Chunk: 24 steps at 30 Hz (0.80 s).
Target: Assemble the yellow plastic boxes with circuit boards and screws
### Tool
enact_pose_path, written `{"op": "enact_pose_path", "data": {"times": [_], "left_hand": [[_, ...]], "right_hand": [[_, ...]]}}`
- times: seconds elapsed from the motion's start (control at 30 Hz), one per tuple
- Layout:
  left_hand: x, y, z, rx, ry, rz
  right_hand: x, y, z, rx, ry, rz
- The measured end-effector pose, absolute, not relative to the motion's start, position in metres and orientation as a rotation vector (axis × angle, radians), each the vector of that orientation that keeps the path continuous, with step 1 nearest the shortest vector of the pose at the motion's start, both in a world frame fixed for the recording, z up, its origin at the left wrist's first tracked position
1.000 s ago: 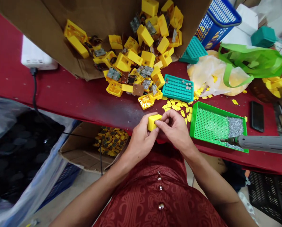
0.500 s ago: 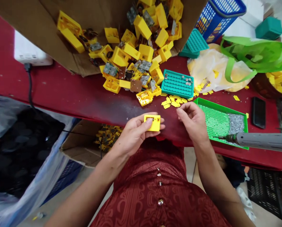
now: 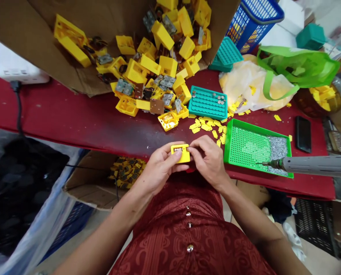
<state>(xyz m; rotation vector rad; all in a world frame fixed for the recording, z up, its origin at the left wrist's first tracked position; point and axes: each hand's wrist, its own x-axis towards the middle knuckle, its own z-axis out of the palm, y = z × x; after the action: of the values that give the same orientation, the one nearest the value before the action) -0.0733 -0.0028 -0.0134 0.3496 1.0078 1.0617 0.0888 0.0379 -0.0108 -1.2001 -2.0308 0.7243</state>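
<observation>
My left hand (image 3: 160, 164) is closed around a small yellow plastic case (image 3: 183, 156), thumb on its face. A slot in the case shows small silvery parts. My right hand (image 3: 207, 158) meets the case's right upper corner with thumb and forefinger pinched; whatever lies between those fingertips is too small to make out. Small flat yellow pieces (image 3: 206, 126) are scattered on the table just beyond my hands. A green tray (image 3: 229, 147) with many small metal screws (image 3: 278, 149) stands to the right, an electric screwdriver (image 3: 310, 165) reaching over it.
Yellow housings with wired parts (image 3: 147, 76) spill from a cardboard box (image 3: 81, 82). A teal tray (image 3: 207, 103) holds a few round metal pieces. Further right are a plastic bag (image 3: 236, 82), a blue basket (image 3: 256, 19) and a phone (image 3: 303, 133). A white power strip (image 3: 18, 67) sits left.
My right hand has moved left from above the table to the yellow case, its fingertips now at the corner. My left hand still holds the case. The whole view has shifted slightly.
</observation>
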Motion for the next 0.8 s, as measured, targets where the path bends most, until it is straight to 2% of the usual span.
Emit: {"op": "enact_pose_path", "data": {"times": [0.1,0.3,0.43,0.67,0.8], "left_hand": [[-0.079,-0.003,-0.015,0.354,1.019,1.067],[-0.093,-0.001,-0.012,0.336,1.025,1.123],[-0.096,-0.001,-0.012,0.341,1.028,1.116],[-0.092,0.003,-0.013,0.345,1.029,1.113],[-0.087,0.005,-0.013,0.383,1.062,1.155]], "right_hand": [[0.095,0.049,-0.012,-1.196,-2.076,0.753],[0.101,0.086,-0.020,-1.450,-2.333,0.308],[0.094,0.092,-0.031,-1.500,-2.456,0.165],[0.091,0.083,-0.028,-1.501,-2.345,0.277],[0.094,0.072,-0.017,-1.387,-2.090,0.650]]}}
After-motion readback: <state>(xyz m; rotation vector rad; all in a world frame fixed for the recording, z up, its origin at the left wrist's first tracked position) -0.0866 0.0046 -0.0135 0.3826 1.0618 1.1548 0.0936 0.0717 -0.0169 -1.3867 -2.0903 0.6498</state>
